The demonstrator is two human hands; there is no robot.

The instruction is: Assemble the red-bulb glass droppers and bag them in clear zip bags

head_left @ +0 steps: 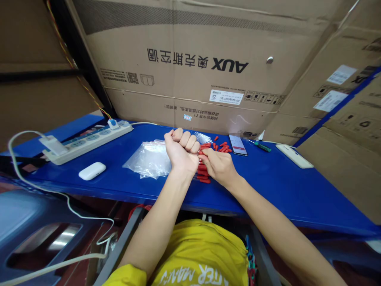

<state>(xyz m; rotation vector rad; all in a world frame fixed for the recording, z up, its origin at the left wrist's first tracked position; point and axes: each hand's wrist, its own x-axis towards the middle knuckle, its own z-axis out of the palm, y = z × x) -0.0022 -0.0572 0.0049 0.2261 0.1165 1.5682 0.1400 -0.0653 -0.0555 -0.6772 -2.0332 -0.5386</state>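
Observation:
My left hand (182, 150) is closed in a fist above the blue table, and what is inside it is hidden. Right beside it, my right hand (219, 163) pinches a small red piece at the fist's edge, its fingertips close to or touching the left hand. Under and between the hands lies a row of slim red-handled pieces (203, 174), partly covered. Loose short red pieces (224, 147) are scattered just beyond my right hand, with a bundle of thin clear or whitish rods (203, 137) beside them. Clear plastic bags (151, 159) lie left of my left hand.
A phone (237, 144), a green-handled screwdriver (263, 147) and a pale oblong device (294, 155) lie on the blue table (256, 186) to the right. A white earbud case (92, 171) and a power strip (89, 141) are at left. Cardboard (190, 47) walls the back.

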